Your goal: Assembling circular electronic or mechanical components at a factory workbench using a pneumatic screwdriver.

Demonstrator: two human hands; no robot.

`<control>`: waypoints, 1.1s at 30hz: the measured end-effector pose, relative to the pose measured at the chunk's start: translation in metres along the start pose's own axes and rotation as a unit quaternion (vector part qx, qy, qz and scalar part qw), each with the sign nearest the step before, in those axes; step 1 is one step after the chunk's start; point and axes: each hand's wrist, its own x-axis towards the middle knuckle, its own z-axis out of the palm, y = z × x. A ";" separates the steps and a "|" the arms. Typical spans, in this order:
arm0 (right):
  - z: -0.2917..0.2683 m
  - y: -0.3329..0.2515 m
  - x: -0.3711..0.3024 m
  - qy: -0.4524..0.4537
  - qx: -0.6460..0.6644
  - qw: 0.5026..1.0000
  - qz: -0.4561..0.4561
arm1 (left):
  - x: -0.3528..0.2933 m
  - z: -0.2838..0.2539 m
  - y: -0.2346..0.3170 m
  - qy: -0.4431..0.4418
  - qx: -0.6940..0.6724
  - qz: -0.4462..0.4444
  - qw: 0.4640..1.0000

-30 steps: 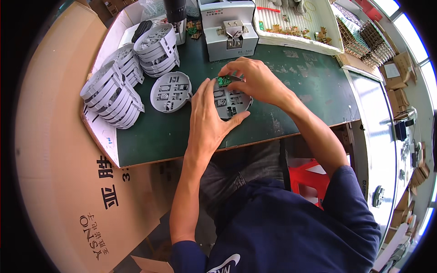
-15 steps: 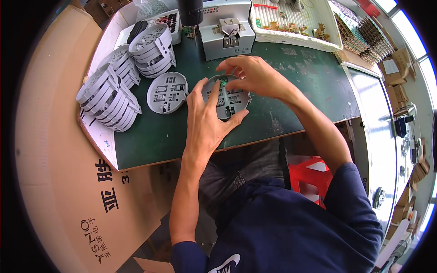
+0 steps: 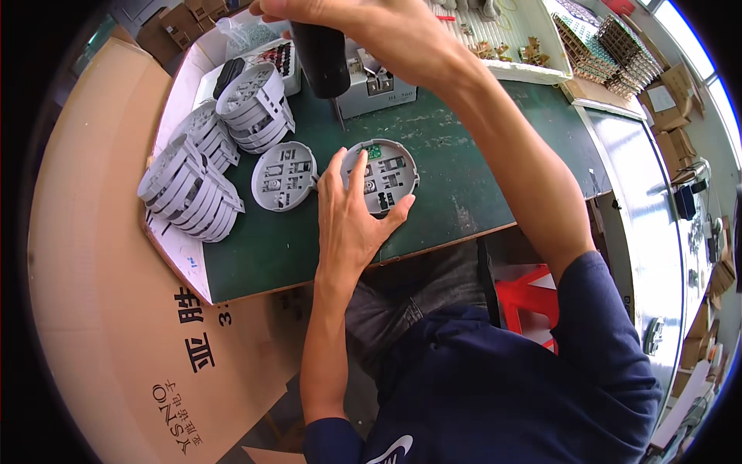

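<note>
1. Head view, left hand (image 3: 346, 224): spread wide over the dish (image 3: 379, 169), with thumb (image 3: 401, 207) at the near right rim and one finger (image 3: 356, 174) reaching in beside the green board (image 3: 375, 152).
2. Head view, right hand (image 3: 379, 29): up high at the black driver (image 3: 321, 66); partly cut off at the top, so cannot tell whether pinching or just touching.
3. Dish: flat on the bench (image 3: 464, 193), right of the other dish (image 3: 284, 172), on this side of the grey box (image 3: 379, 100).
4. Could bump the board out of place, with a small push from that finger.
5. Could poke the finger or scratch the board, with the driver brought down crooked.
6. Could spin or slide the dish, with too light a hold.
7. Could nudge the other dish, with the left hand so close to it.
8. Edges: stacks (image 3: 189, 193) at left, grey box behind, bench edge (image 3: 440, 246) under the left wrist. Tight there; more room to the right, along the bench.
</note>
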 end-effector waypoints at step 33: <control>0.029 0.052 -0.039 0.132 0.146 0.981 0.007 | -0.003 -0.002 -0.001 -0.013 -0.001 -0.023 1.000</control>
